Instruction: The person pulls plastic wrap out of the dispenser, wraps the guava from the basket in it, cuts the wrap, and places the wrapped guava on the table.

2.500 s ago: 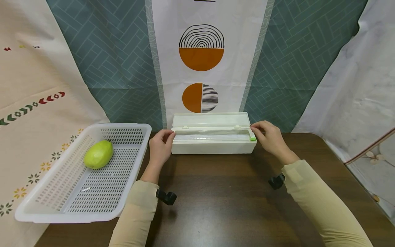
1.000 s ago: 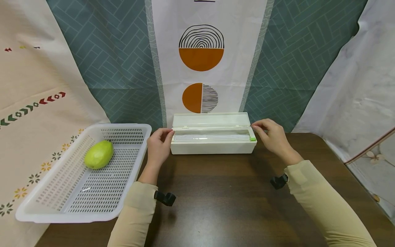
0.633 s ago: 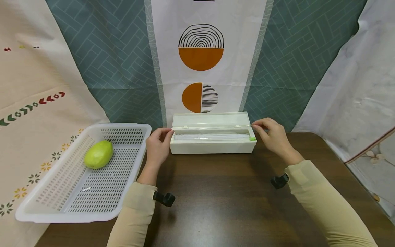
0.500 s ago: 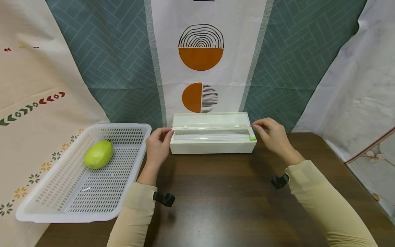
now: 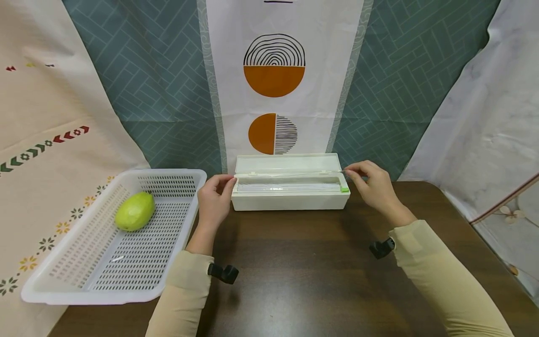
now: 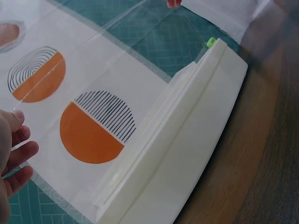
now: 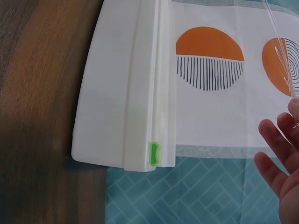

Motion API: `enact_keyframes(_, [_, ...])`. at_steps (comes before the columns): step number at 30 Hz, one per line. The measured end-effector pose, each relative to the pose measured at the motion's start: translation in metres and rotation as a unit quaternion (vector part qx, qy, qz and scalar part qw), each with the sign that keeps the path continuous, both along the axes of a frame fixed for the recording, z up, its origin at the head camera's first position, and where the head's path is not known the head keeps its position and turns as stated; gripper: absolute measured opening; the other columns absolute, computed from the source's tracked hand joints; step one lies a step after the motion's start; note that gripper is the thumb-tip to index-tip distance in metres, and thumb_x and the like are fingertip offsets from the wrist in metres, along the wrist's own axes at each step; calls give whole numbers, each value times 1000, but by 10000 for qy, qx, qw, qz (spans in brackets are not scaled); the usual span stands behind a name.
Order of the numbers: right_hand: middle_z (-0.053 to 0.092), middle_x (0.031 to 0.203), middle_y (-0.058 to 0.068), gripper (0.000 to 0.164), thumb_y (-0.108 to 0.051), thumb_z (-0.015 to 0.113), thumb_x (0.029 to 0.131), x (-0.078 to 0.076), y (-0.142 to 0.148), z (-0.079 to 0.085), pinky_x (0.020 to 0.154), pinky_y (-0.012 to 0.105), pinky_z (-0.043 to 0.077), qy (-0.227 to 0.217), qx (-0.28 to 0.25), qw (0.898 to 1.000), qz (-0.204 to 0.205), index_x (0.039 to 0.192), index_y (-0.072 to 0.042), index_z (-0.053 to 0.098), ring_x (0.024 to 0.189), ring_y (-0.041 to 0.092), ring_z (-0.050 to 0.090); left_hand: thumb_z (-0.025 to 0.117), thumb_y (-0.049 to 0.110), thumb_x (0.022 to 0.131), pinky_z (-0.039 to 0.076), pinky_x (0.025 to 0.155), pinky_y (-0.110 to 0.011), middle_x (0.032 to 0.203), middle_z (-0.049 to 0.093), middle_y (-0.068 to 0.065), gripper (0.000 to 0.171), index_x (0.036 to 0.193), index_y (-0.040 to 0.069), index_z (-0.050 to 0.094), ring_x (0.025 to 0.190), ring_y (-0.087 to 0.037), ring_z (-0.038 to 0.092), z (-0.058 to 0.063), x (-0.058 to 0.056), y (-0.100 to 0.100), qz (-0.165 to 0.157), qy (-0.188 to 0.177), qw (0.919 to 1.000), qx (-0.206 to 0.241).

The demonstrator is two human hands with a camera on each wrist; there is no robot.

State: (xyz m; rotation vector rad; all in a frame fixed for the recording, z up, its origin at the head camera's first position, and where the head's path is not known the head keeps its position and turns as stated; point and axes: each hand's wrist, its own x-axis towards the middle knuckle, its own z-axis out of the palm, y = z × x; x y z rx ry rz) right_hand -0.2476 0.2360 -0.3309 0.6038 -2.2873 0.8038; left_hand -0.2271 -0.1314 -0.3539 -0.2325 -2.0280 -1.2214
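Note:
A long white plastic-wrap box [image 5: 290, 202] stands at the back of the table, its lid [image 5: 288, 164] raised. Inside lies the roll [image 5: 288, 187] of clear wrap. A sheet of plastic wrap [image 6: 117, 21] is drawn up from it, its free edge stretched between both hands. My left hand [image 5: 215, 199] pinches one corner between thumb and finger, the other fingers loosely bent. The opposite corner is pinched by my right hand [image 5: 372, 187], beyond the box's right end. A green slide cutter [image 7: 154, 154] sits at that end.
At the left stands a white perforated basket [image 5: 97, 298] holding a green-yellow fruit [image 5: 134, 211] and a small white strip [image 5: 118, 258]. Hanging patterned cloth [image 5: 168, 93] closes off the back and sides. Brown tabletop [image 5: 303, 271] lies in front of the box.
Both hands have moved slightly outward and up, with the wrap's edge drawn along between them. Over the last half second they have hardly moved. Box, basket and fruit have stayed in place.

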Motion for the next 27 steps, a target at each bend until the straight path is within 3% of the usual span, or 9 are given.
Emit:
enact_keyframes(15, [65,87,9,8,-4,67,86,1,0,1,76,6,39,169,-105,9998,-7,93,-1,69,81,13,57,69,9,86,39,61,-8,82,69,-16,12,91,-2,69,67,-16,56,2,3,-1,18,134,9999,-13])
enact_keyframes(27, [66,87,10,8,-3,66,86,5,-1,5,76,5,39,187,-104,9998,-22,94,-1,69,81,17,59,68,9,86,39,61,-7,83,69,-17,13,91,-3,69,68,-17,56,5,6,-1,-36,170,9998,-7])
